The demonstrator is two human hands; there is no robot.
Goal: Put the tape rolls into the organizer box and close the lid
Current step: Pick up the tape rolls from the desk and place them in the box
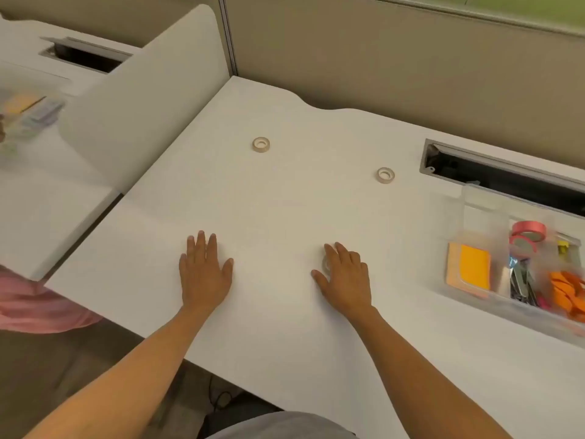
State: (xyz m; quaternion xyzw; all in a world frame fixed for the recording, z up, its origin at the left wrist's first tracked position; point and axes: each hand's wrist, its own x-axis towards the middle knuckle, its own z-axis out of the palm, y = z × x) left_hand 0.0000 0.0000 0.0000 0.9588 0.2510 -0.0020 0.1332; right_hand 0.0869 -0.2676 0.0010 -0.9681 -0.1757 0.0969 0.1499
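Two small pale tape rolls lie flat on the white desk: one (261, 144) far left of centre, another (385, 175) to its right. A third roll (326, 263) peeks out beside my right hand (346, 275), mostly hidden under its fingers; the hand rests over it, fingers spread. My left hand (205, 270) lies flat on the desk, palm down, holding nothing. The clear organizer box (474, 291) sits at the right edge with its lid (484, 198) raised behind it. Inside are red tape rolls (528, 230), orange sticky notes and clips.
A cable slot (500, 175) is cut into the desk behind the box. A white divider panel (136, 99) stands on the left, with a neighbouring desk beyond it. A grey partition wall (380, 52) runs along the back. A pink cloth (38, 305) shows at lower left.
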